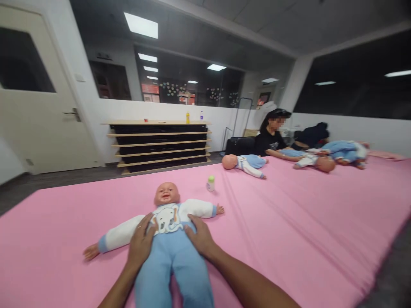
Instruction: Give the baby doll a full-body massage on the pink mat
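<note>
A baby doll (171, 248) lies on its back on the pink sheet, its head away from me and its arms stretched to both sides. It wears a white top with an animal print and light blue trousers. My left hand (141, 239) rests along the doll's left-hand side in view, fingers extended at its waist. Against the opposite side lies my right hand (201, 235), thumb and fingers apart on the top's lower edge. Neither hand is wrapped around the doll. Beyond the doll's outstretched arm stands a small white bottle with a green cap (210, 184).
Pink cloth (272, 231) covers the wide table. Another doll (245, 164) lies farther back. A person in black (269, 137) reaches toward a third doll (316, 162) at the right. Stacked boards (160, 145) stand by the wall, with a yellow bottle (188, 117) on top.
</note>
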The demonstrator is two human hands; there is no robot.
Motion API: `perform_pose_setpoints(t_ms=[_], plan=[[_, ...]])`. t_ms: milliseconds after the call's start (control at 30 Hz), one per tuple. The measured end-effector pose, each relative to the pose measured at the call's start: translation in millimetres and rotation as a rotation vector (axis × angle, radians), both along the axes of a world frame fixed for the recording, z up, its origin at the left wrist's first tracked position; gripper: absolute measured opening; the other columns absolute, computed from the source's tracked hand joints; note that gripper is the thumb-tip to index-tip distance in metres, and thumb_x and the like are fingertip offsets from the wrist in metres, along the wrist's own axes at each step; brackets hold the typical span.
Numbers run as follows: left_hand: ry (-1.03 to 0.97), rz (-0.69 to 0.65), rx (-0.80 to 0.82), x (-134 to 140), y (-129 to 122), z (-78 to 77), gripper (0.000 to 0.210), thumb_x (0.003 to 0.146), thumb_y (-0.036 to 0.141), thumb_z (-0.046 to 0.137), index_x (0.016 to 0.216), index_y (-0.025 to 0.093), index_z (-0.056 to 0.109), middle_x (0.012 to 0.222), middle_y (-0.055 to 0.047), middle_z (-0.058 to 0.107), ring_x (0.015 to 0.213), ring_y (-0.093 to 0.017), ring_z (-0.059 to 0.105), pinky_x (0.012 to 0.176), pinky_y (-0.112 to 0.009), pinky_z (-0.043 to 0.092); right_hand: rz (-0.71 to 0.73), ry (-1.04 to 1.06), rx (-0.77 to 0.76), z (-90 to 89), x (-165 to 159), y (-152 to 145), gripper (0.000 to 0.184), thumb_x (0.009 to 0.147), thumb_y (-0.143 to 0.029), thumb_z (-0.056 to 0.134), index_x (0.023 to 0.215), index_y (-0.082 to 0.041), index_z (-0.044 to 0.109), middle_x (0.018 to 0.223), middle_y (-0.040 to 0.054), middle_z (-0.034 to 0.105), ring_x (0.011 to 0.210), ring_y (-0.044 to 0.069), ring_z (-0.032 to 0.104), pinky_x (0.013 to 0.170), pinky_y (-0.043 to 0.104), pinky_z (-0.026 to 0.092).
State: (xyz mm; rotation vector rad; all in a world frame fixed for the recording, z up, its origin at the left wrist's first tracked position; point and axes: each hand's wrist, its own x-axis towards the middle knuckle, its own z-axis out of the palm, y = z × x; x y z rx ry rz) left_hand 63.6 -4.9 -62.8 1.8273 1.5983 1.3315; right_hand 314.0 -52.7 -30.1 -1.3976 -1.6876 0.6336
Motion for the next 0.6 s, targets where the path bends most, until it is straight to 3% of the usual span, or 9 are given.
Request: perform_pose_setpoints(t_ms=[133, 467, 600], plan=[[0.018, -0.025, -0.049, -5.6, 5.5, -6.0, 0.054, 0.088, 0.049, 0.045, 0.135, 0.025, 0.053, 0.141, -0.005, 0.053, 0.133, -0.026, 0.046, 0.114, -0.048, 0.033, -0.004, -0.026, 0.006, 4.0, -0.1, -0.8, 0.052, 0.092, -0.043, 0.055, 0.137, -0.018, 0.054, 0.135, 0.0108, 0.057, 0.126, 0.025, 0.053, 0.110, 0.042, 0.040], [0.011, -0.019, -0.060, -1.3, -1.9, 4.6, 0.054, 0.088, 0.051, 0.045, 0.135, 0.026, 0.053, 0.141, -0.005, 0.053, 0.133, -0.026, 0.046, 0.116, -0.048, 0.032, -0.010, -0.041, -0.016, 5.3, -0.8, -1.3, 0.053, 0.091, -0.042, 0.056, 0.138, -0.018, 0.053, 0.135, 0.0111, 0.056, 0.126, 0.026, 0.052, 0.110, 0.043, 0.040], [-0.086, 0.007, -0.076, 0.8, -5.8, 6.6, 0.055, 0.088, 0.051, 0.046, 0.135, 0.025, 0.053, 0.143, -0.004, 0.051, 0.134, -0.026, 0.044, 0.117, -0.046, 0.030, -0.014, -0.063, -0.014, 5.6, -1.6, -2.4, 0.052, 0.092, -0.043, 0.054, 0.138, -0.017, 0.053, 0.136, 0.0113, 0.056, 0.126, 0.026, 0.052, 0.109, 0.043, 0.040]])
